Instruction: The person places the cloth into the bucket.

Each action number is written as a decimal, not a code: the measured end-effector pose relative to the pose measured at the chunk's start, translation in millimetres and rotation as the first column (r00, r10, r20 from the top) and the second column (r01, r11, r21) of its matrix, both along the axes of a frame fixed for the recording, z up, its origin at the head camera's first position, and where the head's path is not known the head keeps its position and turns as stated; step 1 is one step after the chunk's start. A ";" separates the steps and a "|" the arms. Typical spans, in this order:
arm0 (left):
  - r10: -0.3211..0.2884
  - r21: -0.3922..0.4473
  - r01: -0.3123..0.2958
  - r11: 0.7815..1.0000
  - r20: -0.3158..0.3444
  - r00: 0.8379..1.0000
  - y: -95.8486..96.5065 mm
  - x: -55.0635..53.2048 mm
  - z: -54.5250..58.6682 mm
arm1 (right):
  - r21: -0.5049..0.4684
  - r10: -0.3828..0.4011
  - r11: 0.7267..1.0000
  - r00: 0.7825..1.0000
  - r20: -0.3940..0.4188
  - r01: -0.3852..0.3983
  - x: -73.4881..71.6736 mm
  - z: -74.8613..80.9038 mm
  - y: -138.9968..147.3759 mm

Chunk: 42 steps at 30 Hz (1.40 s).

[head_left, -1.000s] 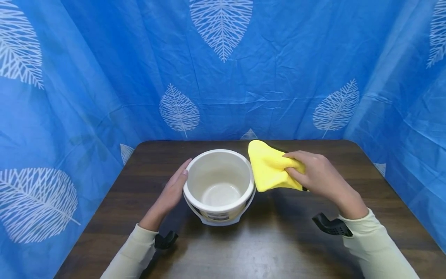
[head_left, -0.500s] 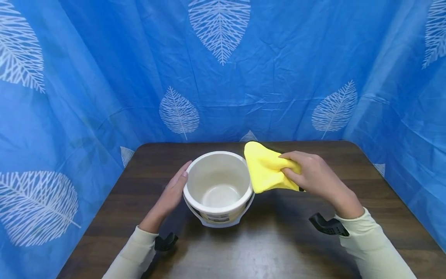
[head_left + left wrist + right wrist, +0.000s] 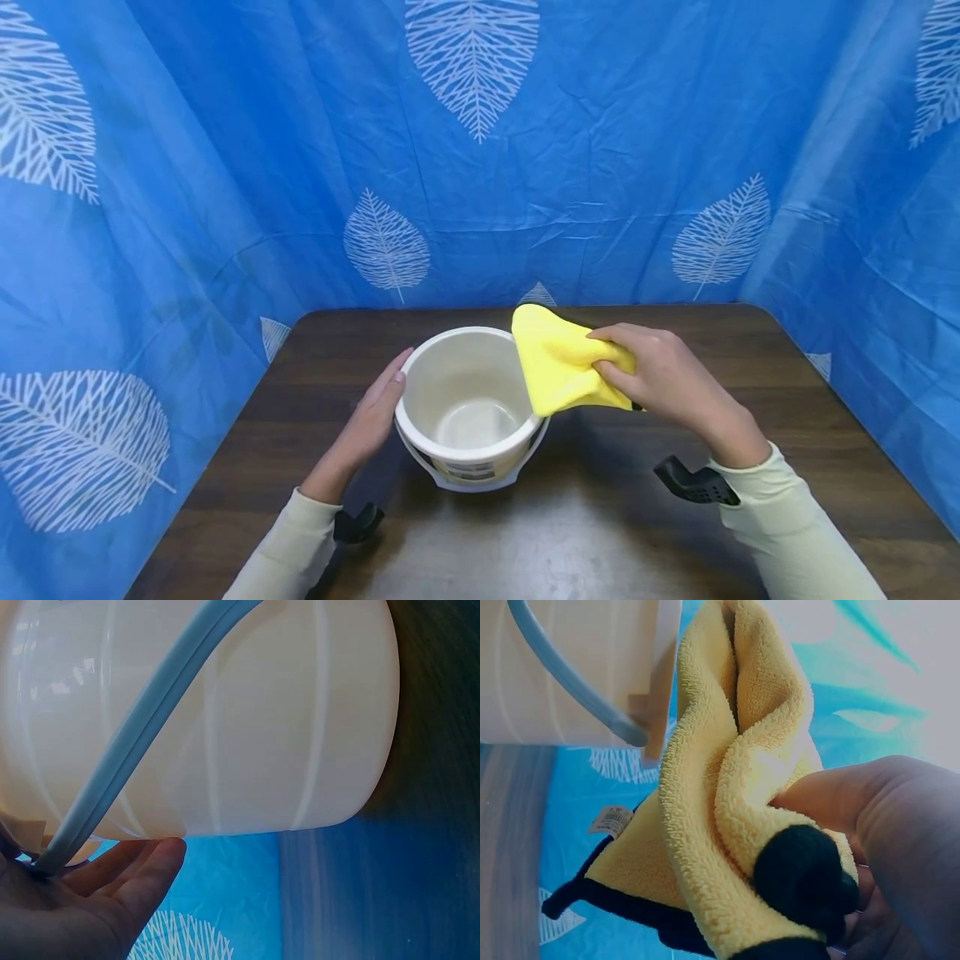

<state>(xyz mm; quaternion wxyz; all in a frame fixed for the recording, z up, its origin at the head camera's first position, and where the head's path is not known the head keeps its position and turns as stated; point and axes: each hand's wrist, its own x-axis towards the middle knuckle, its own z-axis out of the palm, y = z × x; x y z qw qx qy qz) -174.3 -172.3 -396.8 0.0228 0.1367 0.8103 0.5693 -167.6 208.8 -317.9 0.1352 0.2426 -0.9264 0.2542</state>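
Note:
A cream bucket point(image 3: 468, 455) stands upright on the table, its inside bare and its handle point(image 3: 142, 735) hanging down. My left hand point(image 3: 369, 417) rests against the bucket's left side, thumb by the rim; in the left wrist view its fingers lie fairly straight along the wall. My right hand point(image 3: 671, 379) pinches a yellow cleaning cloth point(image 3: 558, 358) between thumb and fingers, above the bucket's right rim. The cloth's left edge overlaps the rim in the head view. Seen from the right wrist, the fluffy cloth point(image 3: 697, 787) has dark trim and hangs folded beside the bucket's mouth.
The dark wooden table point(image 3: 480, 550) extends around the bucket. Behind it and at both sides hangs a blue curtain point(image 3: 600, 167) with white leaf prints. A black wrist device point(image 3: 696, 483) sits at the right cuff, another point(image 3: 358, 523) at the left.
My right hand has carried the yellow cloth leftward, from beside the bucket to over its right rim. The left hand and the bucket have stayed in place.

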 end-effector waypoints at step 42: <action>-0.003 0.009 0.003 1.000 -0.005 1.000 -0.3 -2.8 -1.7 | 0.008 0.036 0.999 0.999 -0.018 -0.036 -13.2 -2.8 -30.6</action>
